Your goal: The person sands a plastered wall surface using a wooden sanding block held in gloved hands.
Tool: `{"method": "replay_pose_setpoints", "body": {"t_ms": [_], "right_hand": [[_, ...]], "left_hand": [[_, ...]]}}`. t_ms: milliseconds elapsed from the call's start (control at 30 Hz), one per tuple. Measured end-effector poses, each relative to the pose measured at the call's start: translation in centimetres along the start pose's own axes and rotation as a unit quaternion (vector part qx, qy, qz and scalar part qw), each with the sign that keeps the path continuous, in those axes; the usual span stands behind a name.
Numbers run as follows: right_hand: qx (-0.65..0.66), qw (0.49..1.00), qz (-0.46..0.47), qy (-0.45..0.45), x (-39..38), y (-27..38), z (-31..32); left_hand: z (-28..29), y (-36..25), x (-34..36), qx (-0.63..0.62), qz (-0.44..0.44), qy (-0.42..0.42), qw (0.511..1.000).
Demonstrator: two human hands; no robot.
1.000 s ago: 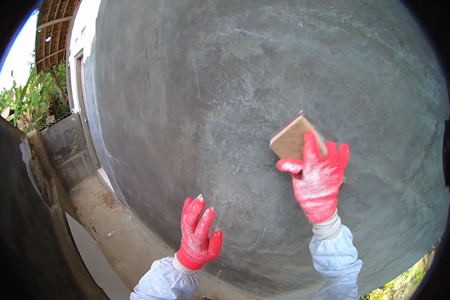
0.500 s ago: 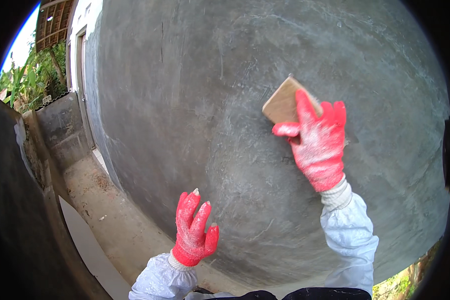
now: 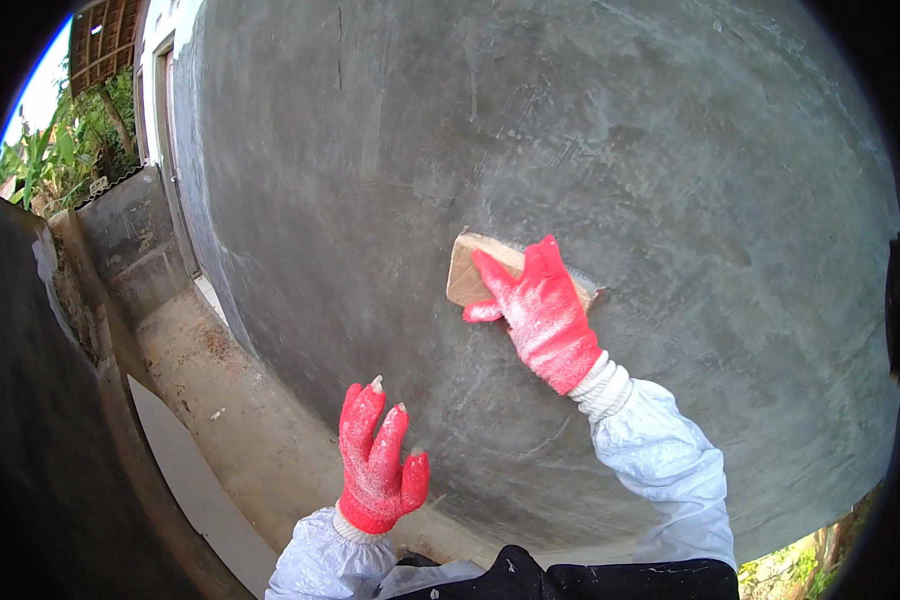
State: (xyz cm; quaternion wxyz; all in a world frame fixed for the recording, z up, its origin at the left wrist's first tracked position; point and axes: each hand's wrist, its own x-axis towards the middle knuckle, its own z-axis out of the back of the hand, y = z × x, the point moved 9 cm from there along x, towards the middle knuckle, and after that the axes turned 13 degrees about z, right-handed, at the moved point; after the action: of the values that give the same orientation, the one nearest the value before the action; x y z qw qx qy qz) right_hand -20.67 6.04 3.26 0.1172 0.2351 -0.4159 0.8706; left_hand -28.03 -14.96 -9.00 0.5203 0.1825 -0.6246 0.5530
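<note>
My right hand (image 3: 548, 318), in a red coated glove dusted with white, grips a wooden sanding block (image 3: 464, 274). The block lies against a grey plastered wall (image 3: 370, 170), tilted, with a thin greyish edge showing on its far side. Part of it is hidden under my fingers. Lower and to the left, my left hand (image 3: 378, 470) is raised near the wall with its fingers apart and nothing in it. That glove is red too, with worn, pale fingertips.
A narrow concrete floor (image 3: 240, 400) runs along the wall's foot on the left. A pale flat panel (image 3: 195, 480) lies beside it, next to a dark low wall (image 3: 50, 440). Farther off are a doorway (image 3: 175, 160) and green plants (image 3: 60, 160).
My right hand has slid the sanding block down and to the left along the wall, turning it somewhat. My left hand has barely moved.
</note>
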Motion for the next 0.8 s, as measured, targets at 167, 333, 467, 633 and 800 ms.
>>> {"method": "replay_pose_setpoints", "body": {"t_ms": [167, 333, 467, 633, 800], "right_hand": [[-0.113, 0.978, -0.114, -0.133, 0.8, -8.8, 12.9], [-0.14, 0.987, 0.055, 0.063, -5.7, 4.6, -3.9], [0.058, 0.996, -0.005, 0.06, -8.6, 7.3, -5.8], [-0.016, 0.976, -0.183, -0.112, -4.4, -5.8, 9.1], [-0.012, 0.985, -0.167, -0.032, -5.9, -0.4, 1.6]], "left_hand": [[1.8, 2.1, -1.4, 0.027, 0.078, -0.011, 0.997], [-0.9, 0.7, -1.0, -0.01, 0.048, 0.01, 0.999], [-1.2, -0.1, -1.1, -0.003, 0.032, 0.048, 0.998], [-0.9, 0.2, -0.9, 0.007, 0.034, 0.048, 0.998], [-3.0, 0.4, -1.2, -0.01, 0.062, 0.057, 0.996]]}}
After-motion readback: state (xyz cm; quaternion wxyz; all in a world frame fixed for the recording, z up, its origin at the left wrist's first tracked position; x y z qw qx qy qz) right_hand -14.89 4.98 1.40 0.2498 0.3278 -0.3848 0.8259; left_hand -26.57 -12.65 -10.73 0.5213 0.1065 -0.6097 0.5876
